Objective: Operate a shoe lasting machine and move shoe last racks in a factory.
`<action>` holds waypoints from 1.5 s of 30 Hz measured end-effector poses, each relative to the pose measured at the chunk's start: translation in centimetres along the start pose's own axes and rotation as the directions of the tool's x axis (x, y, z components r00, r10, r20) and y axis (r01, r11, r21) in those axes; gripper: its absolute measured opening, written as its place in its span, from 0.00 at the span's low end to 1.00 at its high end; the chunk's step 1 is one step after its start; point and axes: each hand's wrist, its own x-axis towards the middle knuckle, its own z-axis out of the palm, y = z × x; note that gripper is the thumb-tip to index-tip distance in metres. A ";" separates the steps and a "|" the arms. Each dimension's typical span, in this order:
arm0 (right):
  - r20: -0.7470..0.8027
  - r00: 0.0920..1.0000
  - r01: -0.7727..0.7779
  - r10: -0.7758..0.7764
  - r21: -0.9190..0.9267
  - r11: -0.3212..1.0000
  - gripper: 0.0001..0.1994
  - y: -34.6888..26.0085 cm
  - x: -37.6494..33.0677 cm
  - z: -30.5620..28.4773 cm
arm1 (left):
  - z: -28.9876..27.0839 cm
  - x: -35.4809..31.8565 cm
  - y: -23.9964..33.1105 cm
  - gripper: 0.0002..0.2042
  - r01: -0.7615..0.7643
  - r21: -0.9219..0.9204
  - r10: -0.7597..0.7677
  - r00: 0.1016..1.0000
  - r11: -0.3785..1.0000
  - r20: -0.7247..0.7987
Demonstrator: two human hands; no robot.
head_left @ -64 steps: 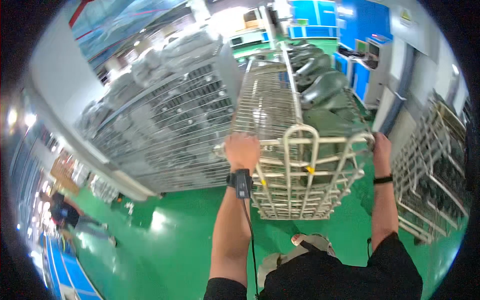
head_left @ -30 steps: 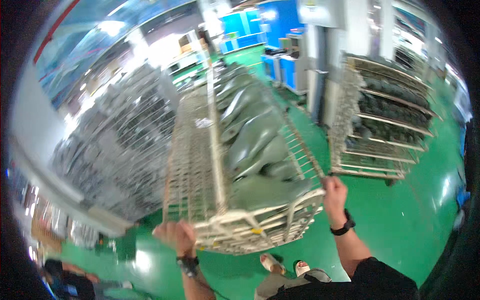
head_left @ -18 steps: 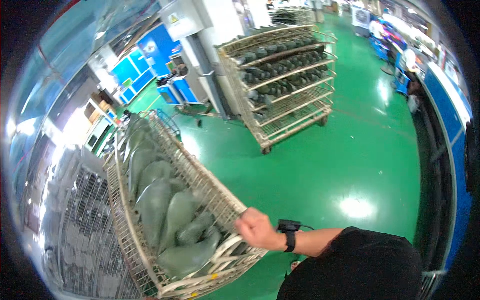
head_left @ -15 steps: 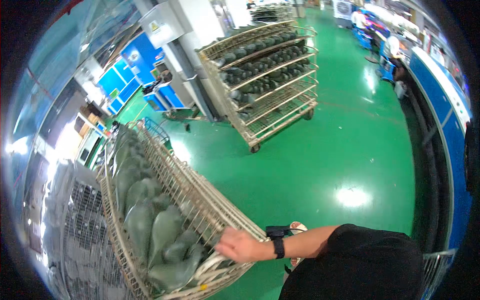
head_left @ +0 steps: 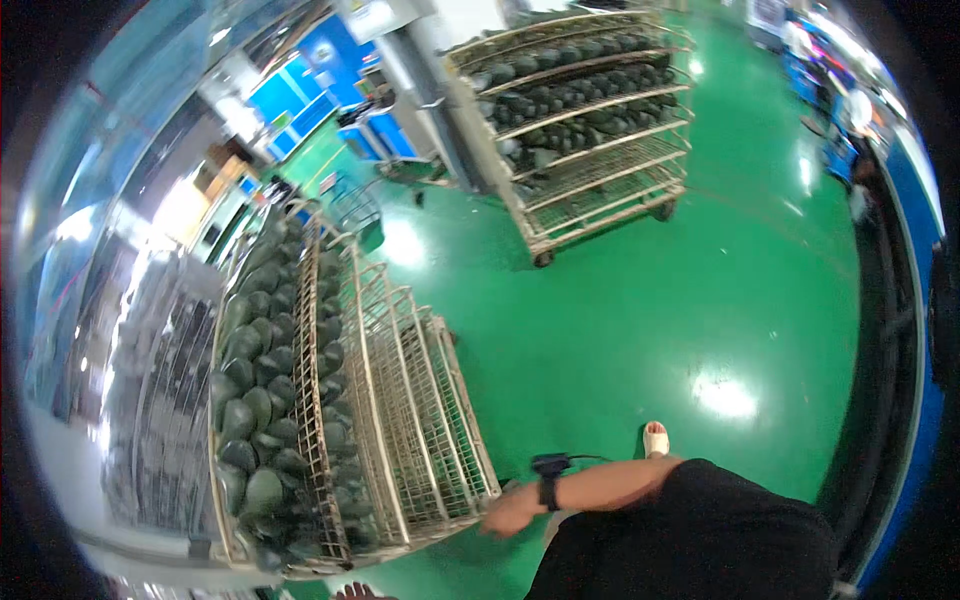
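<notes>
A pale wire trolley (head_left: 377, 430) stands on the left. Its tiers are packed with smooth, dark green oval pieces (head_left: 262, 405), whose exact kind I cannot make out. My right hand (head_left: 512, 510), below a black wrist strap, is at the trolley's near right corner. Its fingers are blurred, so whether they grip the frame does not show. Only the fingertips of my left hand (head_left: 355, 592) come up over the lower edge. They are spread, with nothing seen in them, just below the trolley's near end.
A second rack (head_left: 605, 215) on wheels carries more green pieces, beside a grey post (head_left: 432, 95). Blue machines (head_left: 390, 135) stand at the back left. A long blue bench (head_left: 905, 215) runs down the right side, with people farther along. The floor (head_left: 620, 340) is glossy green.
My view has turned, and the trolley now shows its tiers from another angle. My right hand has moved from its top rail to its near right corner. Left fingertips have appeared.
</notes>
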 end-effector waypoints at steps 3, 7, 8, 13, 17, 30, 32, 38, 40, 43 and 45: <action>-0.179 0.981 0.049 -0.075 -0.146 0.988 0.17 17.5 -11.2 15.6 | 1.3 2.3 -7.9 0.21 -0.238 -0.199 0.225 0.971 0.951 -0.087; -0.196 0.580 -0.349 0.791 0.817 0.459 0.24 16.4 -31.5 12.7 | 5.1 -6.4 -4.3 0.30 -0.324 0.027 0.324 0.946 0.946 -0.018; 0.026 0.343 -0.242 0.939 0.968 0.061 0.25 16.7 -35.5 12.7 | 5.6 -6.8 -3.9 0.28 -0.198 -0.006 0.198 0.980 0.980 0.009; 0.144 -0.120 0.686 0.982 0.727 -0.023 0.08 18.5 -58.7 20.8 | 8.4 -1.0 -10.4 0.20 0.229 -0.156 -0.168 0.929 0.961 0.329; 0.434 -0.357 0.841 0.827 0.534 0.082 0.12 14.5 -67.1 21.1 | 17.4 -15.0 -12.2 0.08 0.394 -0.003 -0.290 0.682 0.919 0.671; 0.408 -0.032 0.983 0.913 0.177 -0.045 0.08 24.7 -74.5 13.0 | 48.4 -45.2 -19.3 0.18 0.335 0.390 -0.514 0.549 0.858 0.659; 0.343 -0.051 0.986 0.938 0.165 -0.007 0.07 27.7 -78.6 11.3 | 55.6 -50.8 -21.0 0.17 0.318 0.421 -0.527 0.494 0.850 0.691; 0.339 -0.354 0.907 0.872 0.351 0.231 0.08 31.3 -93.0 5.6 | 70.7 -73.0 -22.3 0.13 0.216 0.502 -0.534 0.124 0.837 0.836; 0.304 -0.509 0.820 0.805 0.455 0.347 0.07 31.4 -96.4 1.3 | 73.9 -80.7 -21.9 0.12 0.133 0.482 -0.488 0.014 0.866 0.873; 0.323 -0.538 0.828 0.779 0.379 0.414 0.07 33.3 -101.0 -0.3 | 77.4 -91.4 -20.0 0.13 0.027 0.409 -0.404 -0.110 0.912 0.908; 0.362 -0.472 0.870 0.804 0.336 0.360 0.06 37.6 -103.1 -0.9 | 79.5 -95.9 -19.9 0.14 -0.058 0.386 -0.390 -0.124 0.921 0.912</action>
